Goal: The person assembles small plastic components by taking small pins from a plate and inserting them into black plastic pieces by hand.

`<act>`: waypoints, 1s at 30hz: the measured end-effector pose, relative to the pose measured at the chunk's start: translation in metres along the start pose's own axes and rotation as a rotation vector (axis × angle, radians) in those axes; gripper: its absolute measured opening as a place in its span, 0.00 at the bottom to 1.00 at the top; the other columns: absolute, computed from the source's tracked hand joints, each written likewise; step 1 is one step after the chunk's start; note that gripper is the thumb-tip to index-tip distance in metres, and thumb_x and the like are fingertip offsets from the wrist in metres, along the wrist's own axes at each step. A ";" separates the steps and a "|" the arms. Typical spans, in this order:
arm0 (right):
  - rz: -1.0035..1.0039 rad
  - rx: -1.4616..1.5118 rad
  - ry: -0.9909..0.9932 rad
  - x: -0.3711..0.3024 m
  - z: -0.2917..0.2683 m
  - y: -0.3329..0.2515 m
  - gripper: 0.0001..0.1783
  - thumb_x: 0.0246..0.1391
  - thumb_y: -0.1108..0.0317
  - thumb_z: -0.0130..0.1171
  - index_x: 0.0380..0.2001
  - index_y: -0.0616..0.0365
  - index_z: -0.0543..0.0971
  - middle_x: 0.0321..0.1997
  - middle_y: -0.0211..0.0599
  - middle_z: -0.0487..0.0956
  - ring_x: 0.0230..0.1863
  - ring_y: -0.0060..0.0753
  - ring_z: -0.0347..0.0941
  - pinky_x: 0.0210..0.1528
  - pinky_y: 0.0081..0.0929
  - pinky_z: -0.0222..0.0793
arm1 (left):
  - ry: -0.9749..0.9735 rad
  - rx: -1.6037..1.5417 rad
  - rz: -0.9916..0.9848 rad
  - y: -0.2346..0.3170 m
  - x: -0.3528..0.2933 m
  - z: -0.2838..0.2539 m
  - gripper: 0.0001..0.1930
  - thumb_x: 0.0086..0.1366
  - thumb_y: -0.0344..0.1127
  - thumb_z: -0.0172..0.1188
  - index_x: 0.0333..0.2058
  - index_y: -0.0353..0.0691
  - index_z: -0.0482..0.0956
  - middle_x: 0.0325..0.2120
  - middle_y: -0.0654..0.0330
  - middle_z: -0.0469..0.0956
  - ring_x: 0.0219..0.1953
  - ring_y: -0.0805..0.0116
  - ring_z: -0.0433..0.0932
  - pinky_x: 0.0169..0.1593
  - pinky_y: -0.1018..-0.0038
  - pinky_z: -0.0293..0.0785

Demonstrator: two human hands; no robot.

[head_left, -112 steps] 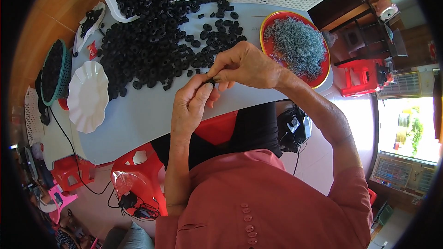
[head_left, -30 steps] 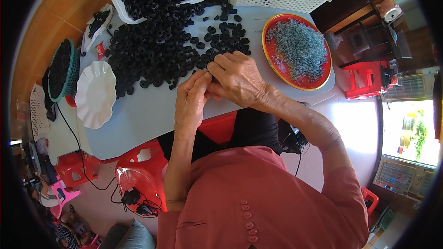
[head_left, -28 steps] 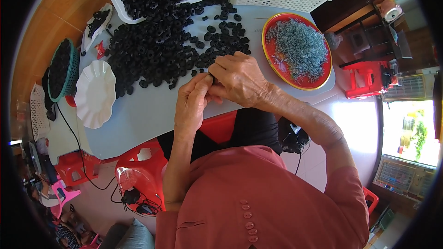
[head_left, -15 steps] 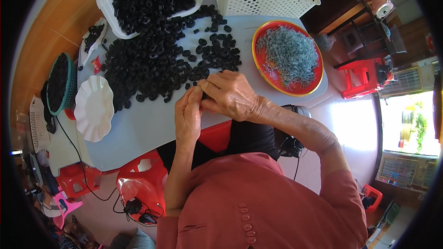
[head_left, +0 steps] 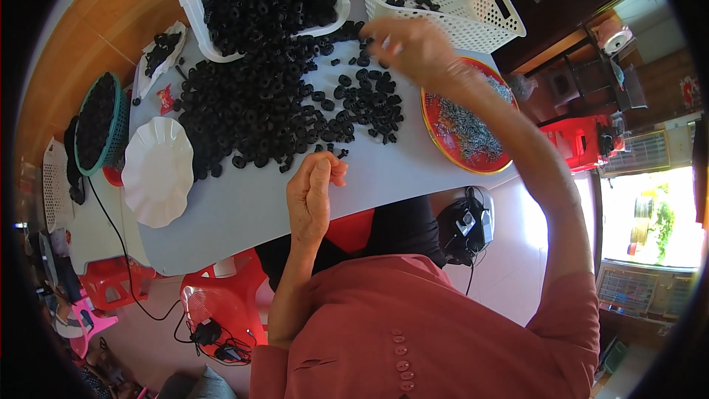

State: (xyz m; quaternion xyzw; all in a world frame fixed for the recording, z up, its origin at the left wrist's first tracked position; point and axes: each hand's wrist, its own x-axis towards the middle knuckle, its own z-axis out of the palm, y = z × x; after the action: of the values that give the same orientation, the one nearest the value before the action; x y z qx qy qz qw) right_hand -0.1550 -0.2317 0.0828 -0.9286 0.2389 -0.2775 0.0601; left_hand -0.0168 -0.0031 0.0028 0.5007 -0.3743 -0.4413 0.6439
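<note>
My left hand (head_left: 310, 198) is closed in a fist, thumb on top, just off the near edge of the heap of small black ring-shaped parts (head_left: 247, 103). Whatever it may hold is hidden inside the fingers. My right hand (head_left: 413, 48) reaches over the far side of the table, in front of the white perforated basket (head_left: 476, 28). Motion blurs its bent fingers, and I cannot see whether anything is in them. Its forearm crosses above a red round tray with a yellow rim (head_left: 434, 140), which holds a mound of small silvery-blue pieces (head_left: 469, 129).
A white tub (head_left: 190, 24) full of black parts stands at the far side. On the left are a white scalloped dish (head_left: 157, 174), a green basket (head_left: 117, 137) of black parts and a small red wrapper (head_left: 166, 99). Red stools (head_left: 225, 299) and a trailing cable flank the grey table (head_left: 221, 229).
My hands were together at the near edge of the heap. The right has parted from the left and swung up and away toward the basket; the left stays near the same spot, closed.
</note>
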 end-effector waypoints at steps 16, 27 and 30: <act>0.015 -0.022 -0.310 0.021 0.052 -0.012 0.15 0.46 0.74 0.59 0.40 0.59 0.80 0.38 0.46 0.81 0.39 0.47 0.78 0.45 0.40 0.75 | -0.020 0.024 -0.019 0.001 0.002 0.005 0.12 0.71 0.37 0.48 0.35 0.33 0.75 0.29 0.60 0.77 0.29 0.76 0.71 0.35 0.79 0.70; 0.054 -0.072 -0.469 0.009 0.052 -0.018 0.14 0.42 0.76 0.59 0.36 0.62 0.77 0.36 0.46 0.79 0.39 0.50 0.77 0.45 0.41 0.73 | -0.034 0.074 -0.013 0.000 0.003 0.006 0.11 0.70 0.36 0.49 0.37 0.33 0.75 0.29 0.60 0.77 0.29 0.76 0.71 0.35 0.80 0.69; 0.049 0.045 -0.327 0.002 0.053 -0.015 0.12 0.38 0.76 0.61 0.31 0.63 0.75 0.34 0.46 0.79 0.36 0.49 0.77 0.41 0.40 0.74 | -0.031 0.077 -0.004 0.001 0.002 0.006 0.10 0.70 0.35 0.50 0.38 0.34 0.75 0.30 0.60 0.78 0.29 0.76 0.71 0.35 0.81 0.69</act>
State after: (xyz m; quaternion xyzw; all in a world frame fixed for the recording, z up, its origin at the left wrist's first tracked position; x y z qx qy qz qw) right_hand -0.1186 -0.2207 0.0433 -0.9537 0.2420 -0.1265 0.1258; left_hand -0.0216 -0.0072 0.0051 0.5188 -0.4000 -0.4355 0.6174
